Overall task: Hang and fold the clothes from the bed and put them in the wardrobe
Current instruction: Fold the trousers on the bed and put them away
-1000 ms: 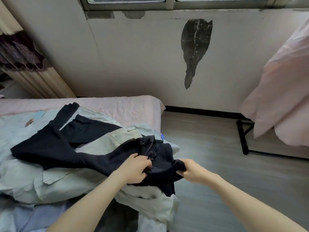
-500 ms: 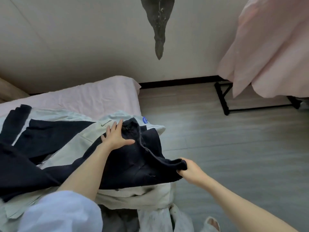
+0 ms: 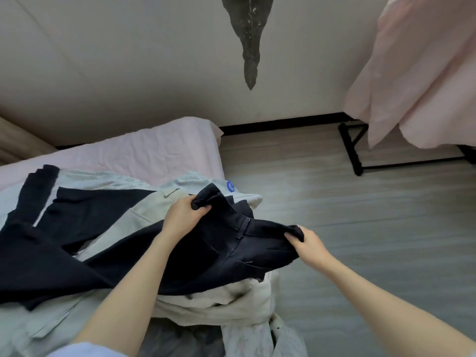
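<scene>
Head view: both hands, left hand (image 3: 183,218) and right hand (image 3: 307,240), pinch the dark trousers (image 3: 226,243) at the waistband corners; cloth looks soft, limp, light, best held there.

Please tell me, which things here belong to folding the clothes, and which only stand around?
Job: dark trousers, left hand, right hand, pale clothes pile, bed.
Around: pink cloth, black rack, wall stain.

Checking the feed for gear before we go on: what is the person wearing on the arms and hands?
Both hands, left and right, are bare: no gloves, rings or watch show. Both forearms are uncovered. A pale blue sleeve shows at the bottom edge on the left arm; no sleeve shows on the right.
</scene>
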